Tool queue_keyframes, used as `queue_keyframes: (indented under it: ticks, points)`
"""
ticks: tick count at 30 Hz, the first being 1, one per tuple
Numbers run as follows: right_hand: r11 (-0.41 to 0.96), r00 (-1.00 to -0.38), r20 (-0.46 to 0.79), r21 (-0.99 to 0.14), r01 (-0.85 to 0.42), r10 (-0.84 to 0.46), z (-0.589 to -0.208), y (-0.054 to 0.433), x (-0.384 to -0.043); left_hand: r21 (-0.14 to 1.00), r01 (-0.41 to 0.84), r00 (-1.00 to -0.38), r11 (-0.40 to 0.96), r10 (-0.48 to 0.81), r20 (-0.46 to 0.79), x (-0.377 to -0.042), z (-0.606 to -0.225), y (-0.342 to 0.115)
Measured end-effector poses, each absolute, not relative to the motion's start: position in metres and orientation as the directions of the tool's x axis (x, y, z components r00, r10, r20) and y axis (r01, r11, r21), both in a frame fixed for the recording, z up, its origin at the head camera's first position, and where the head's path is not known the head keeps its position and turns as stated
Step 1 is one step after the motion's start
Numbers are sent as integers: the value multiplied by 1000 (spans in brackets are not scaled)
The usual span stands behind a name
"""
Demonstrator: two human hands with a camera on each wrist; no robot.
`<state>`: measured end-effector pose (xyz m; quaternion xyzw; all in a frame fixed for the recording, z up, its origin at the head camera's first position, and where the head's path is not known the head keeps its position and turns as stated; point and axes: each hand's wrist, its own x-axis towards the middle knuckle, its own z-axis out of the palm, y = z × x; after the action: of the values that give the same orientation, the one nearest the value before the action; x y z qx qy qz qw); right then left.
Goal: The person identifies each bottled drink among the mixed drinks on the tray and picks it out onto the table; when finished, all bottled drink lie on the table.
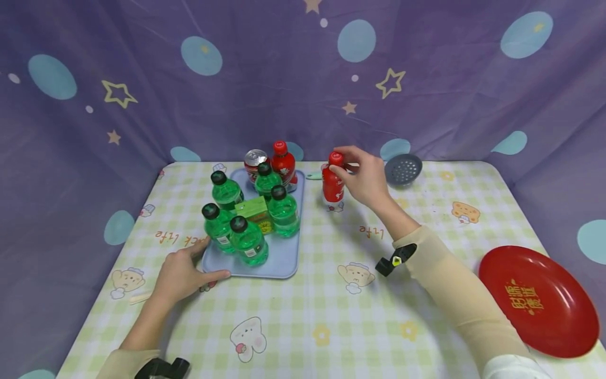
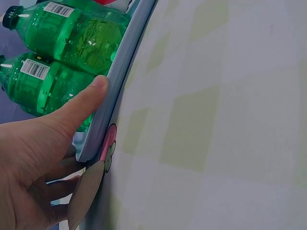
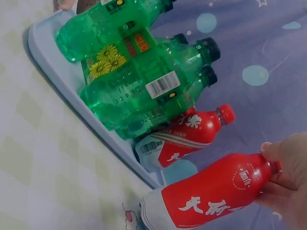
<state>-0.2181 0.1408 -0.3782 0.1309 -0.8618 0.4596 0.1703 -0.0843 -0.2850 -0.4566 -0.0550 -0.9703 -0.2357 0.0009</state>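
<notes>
My right hand [image 1: 364, 176] pinches a red-labelled soda bottle [image 1: 333, 185] at its cap and neck, thumb on one side and fingers on the other. It is upright, just right of a pale blue tray [image 1: 284, 266]. At the tray's near left corner, my left hand [image 1: 182, 273] grips the edge; in the left wrist view its thumb [image 2: 86, 100] lies on the rim with the fingers round the corner. On the tray stand several green bottles [image 1: 250, 245] with black caps, a green box [image 1: 253, 209], a drink can [image 1: 255, 160] and another red bottle [image 1: 283, 164].
A dark grey perforated ladle [image 1: 403, 171] lies at the back, right of my right hand. At the right edge of the table is a red oval plate [image 1: 549, 310] with gold characters. A purple curtain [image 1: 293, 95] hangs behind the checked tablecloth [image 1: 303, 326].
</notes>
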Motion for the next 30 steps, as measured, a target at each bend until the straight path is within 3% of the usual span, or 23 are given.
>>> queue_keyframes:
  ticks: [21,30]
  points:
    - [525,-927,370,-779,-342,-55,-388,141,-228,446,112,-994,888,103,43,-85,-460,-288]
    - [564,-916,388,-736,-375,-103,-383,145,-228,437,106,-994,893,104,30,-85,-455,-285]
